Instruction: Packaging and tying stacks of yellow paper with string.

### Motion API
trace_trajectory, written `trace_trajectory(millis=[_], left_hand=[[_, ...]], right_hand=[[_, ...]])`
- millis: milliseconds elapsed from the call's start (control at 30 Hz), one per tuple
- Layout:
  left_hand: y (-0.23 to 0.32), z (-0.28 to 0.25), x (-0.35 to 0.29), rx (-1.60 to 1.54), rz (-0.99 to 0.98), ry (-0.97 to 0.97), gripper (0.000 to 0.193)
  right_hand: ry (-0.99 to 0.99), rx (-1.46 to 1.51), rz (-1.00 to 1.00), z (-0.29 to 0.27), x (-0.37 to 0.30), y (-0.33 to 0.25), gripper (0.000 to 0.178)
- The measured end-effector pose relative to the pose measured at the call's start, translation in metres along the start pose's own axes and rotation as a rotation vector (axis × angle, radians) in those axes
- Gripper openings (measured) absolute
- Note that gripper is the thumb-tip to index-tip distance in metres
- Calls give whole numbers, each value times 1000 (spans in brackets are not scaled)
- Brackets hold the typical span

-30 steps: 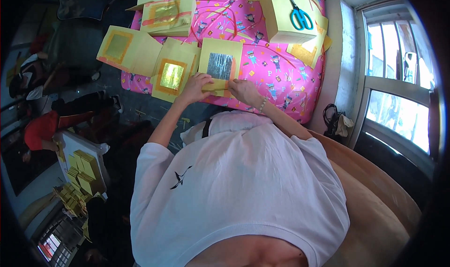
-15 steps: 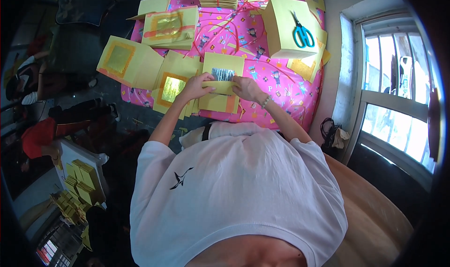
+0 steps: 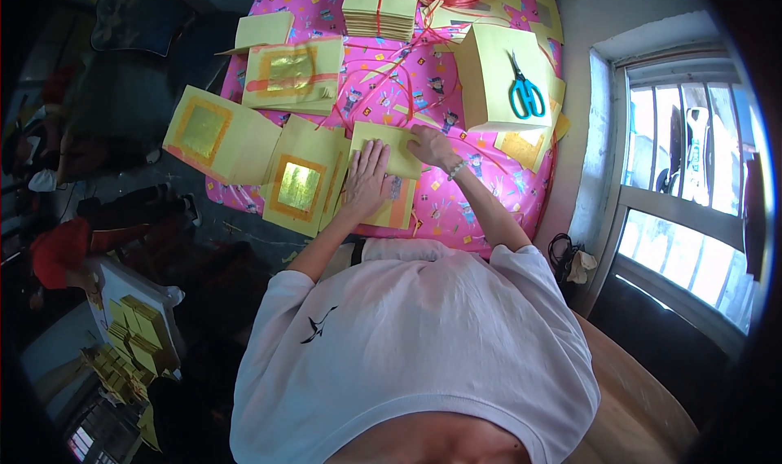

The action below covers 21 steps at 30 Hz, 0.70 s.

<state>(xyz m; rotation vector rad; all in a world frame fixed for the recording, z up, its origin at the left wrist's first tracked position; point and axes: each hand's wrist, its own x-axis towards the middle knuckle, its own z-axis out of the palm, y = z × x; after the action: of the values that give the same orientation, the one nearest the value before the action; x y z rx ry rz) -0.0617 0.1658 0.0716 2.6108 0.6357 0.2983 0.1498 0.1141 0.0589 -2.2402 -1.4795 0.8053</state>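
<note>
On the pink surface (image 3: 454, 219), a part-folded yellow sheet (image 3: 403, 165), its long axis running near to far.
I see the left hand (image 3: 368, 179), nearer me, flat over its left side; the right hand (image 3: 432, 148) curls at its far right corner, grip unclear.

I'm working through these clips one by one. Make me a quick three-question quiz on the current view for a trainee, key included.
1. What do the teal-handled scissors lie on?
2. True or false: the left hand is spread palm-down on yellow paper.
3. Which wrist wears the beaded bracelet?
A) left
B) right
C) both

Key:
1. The tall yellow paper stack
2. True
3. B
</note>
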Motion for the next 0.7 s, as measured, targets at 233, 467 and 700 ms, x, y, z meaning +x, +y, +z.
trace_trajectory(millis=[233, 467, 700], left_hand=[[-7, 16, 8, 19, -72, -62, 66], [-10, 21, 5, 2, -104, -77, 66], [-9, 23, 9, 3, -100, -86, 66]], right_hand=[[118, -64, -29, 9, 7, -1, 28], [186, -257, -76, 4, 3, -18, 32], [129, -186, -162, 19, 22, -17, 34]])
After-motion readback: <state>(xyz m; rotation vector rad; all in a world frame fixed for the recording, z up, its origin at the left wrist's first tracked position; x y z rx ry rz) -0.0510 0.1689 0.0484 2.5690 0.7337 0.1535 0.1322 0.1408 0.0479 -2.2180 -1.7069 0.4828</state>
